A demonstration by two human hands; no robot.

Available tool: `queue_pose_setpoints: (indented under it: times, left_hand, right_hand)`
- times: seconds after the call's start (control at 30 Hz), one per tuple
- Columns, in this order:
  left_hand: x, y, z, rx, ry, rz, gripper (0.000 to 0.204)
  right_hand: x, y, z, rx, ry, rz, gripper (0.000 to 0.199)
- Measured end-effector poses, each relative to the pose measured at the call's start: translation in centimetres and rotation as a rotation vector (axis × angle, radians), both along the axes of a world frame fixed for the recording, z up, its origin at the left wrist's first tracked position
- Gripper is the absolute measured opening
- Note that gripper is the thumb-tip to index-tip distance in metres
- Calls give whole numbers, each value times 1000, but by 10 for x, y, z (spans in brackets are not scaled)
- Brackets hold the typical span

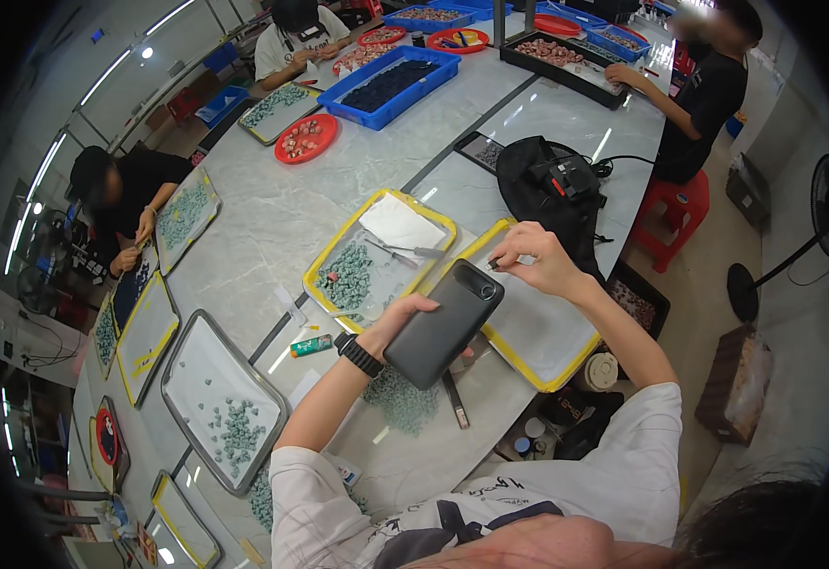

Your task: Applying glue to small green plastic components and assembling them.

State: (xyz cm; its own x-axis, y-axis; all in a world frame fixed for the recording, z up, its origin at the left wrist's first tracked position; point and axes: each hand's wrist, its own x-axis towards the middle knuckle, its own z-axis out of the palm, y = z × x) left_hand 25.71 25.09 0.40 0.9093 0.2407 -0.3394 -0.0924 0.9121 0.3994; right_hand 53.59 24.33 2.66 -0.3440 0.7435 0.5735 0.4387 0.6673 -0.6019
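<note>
My left hand (397, 321) is wrapped round a black power bank (441, 327) with an oval window near its upper corner. Just beyond that corner, my right hand (543, 262) pinches a small dark piece (495, 264), apart from the power bank; its kind is too small to tell. Behind my hands lies a yellow-rimmed tray (342, 234) holding small green pieces (346, 275), a white pad (402, 223) and tweezers (418, 251). A second yellow-edged tray (543, 332) sits under my right forearm.
A black bag (538, 185) lies beyond my right hand. Loose green pieces (403, 403) and a green packet (311, 345) are near my left forearm. Left stands a grey-rimmed tray (208, 379); farther off, a blue bin (443, 68), a red plate (318, 150) and several people at the table.
</note>
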Motion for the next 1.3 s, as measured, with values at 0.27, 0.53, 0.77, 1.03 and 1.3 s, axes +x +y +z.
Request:
queue_pose_setpoints:
  times: [0.27,0.53,0.77,1.03,1.3]
  left_hand:
    - [15,18,-1,251,107,-62,56]
    - [12,28,-11,353,64,-36,55]
    - [12,46,-29,452,221,-40,63]
    - [26,62,-15,493,115,-113,54]
    - [24,71,-23,510,183,-139,47]
  right_hand:
    - [11,1,7,-31,-65,54,13]
    - [11,-1,7,-13,-50,55,14]
    - [10,-4,11,67,-98,42,15]
    - [20,-6,12,86,-10,12,14]
    - [19,-2,14,199,-169,35,12]
